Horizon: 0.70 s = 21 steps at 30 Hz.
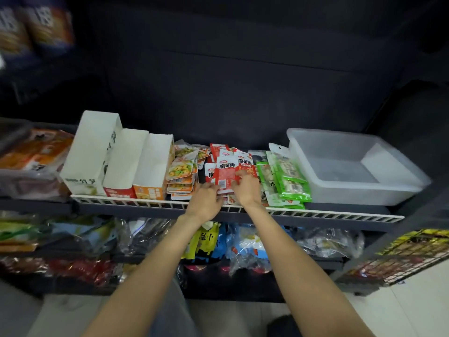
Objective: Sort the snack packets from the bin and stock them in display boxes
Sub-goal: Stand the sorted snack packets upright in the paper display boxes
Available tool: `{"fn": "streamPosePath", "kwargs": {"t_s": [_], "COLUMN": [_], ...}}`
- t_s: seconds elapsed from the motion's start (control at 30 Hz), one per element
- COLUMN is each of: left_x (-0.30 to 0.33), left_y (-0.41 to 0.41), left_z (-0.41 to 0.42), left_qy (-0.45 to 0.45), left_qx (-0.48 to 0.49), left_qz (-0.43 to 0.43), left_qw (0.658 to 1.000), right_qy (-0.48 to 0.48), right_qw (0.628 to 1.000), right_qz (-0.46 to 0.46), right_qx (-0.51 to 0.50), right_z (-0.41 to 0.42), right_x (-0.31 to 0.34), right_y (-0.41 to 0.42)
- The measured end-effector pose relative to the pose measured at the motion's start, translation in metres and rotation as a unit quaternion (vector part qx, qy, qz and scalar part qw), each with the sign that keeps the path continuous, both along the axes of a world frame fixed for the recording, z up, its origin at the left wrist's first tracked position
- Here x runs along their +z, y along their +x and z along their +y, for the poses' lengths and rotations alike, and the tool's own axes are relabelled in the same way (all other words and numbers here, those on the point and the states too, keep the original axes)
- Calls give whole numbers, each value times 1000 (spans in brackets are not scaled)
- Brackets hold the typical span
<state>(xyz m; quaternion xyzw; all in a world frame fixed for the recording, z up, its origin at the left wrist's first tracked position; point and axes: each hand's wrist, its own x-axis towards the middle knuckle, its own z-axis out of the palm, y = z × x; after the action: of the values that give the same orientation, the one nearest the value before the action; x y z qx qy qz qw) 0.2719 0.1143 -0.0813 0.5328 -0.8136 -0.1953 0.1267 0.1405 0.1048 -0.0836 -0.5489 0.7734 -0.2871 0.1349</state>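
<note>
On shelf (218, 210), hands (228, 194) gripping red packets (227, 176)

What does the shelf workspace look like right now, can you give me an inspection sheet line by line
Surface: dark shelf with a white slatted front rail.
Job's things: red packets, orange packets and green packets in separate piles; three display boxes at the left; clear bin at the right looks empty.
Clutter: bagged snacks on the shelf below.
Grippers: left hand and right hand both grip the red packets.
Cables: nothing seen.
Surroundings: dark back wall, wire basket at lower right.
</note>
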Motion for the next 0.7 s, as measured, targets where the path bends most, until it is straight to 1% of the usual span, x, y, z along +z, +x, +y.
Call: {"fn": "streamPosePath", "kwargs": {"t_s": [0.07,0.13,0.23,0.33,0.43,0.5,0.53,0.6,0.63,0.7], "left_x": [-3,-2,4,20,36,40,40,35,32,27], "left_y": [1,3,11,24,48,69,79,98,107,119], "left_z": [-3,-6,-10,-9,-15,-28,-36,-51,-56,-57], "left_qy": [-3,-21,-73,-164,-266,-308,-313,-290,-266,-216], "left_qx": [-4,-1,20,46,53,57,70,96,98,82], "left_qz": [-22,-15,18,79,131,125,99,28,-2,-31], "left_qw": [1000,1000,997,982,954,941,942,952,959,972], "right_qy": [25,39,4,-57,-87,-70,-57,-29,-12,32], "right_qw": [996,990,989,989,985,976,972,964,963,967], "right_qz": [79,130,139,82,-45,-127,-152,-170,-166,-132], "right_qx": [25,44,56,104,143,160,173,203,212,217], "right_z": [1,1,-3,-14,-32,-47,-56,-71,-78,-87], "right_x": [1,6,12,17,28,36,38,38,37,35], "right_y": [-6,-12,-11,-2,12,22,27,37,42,51]}}
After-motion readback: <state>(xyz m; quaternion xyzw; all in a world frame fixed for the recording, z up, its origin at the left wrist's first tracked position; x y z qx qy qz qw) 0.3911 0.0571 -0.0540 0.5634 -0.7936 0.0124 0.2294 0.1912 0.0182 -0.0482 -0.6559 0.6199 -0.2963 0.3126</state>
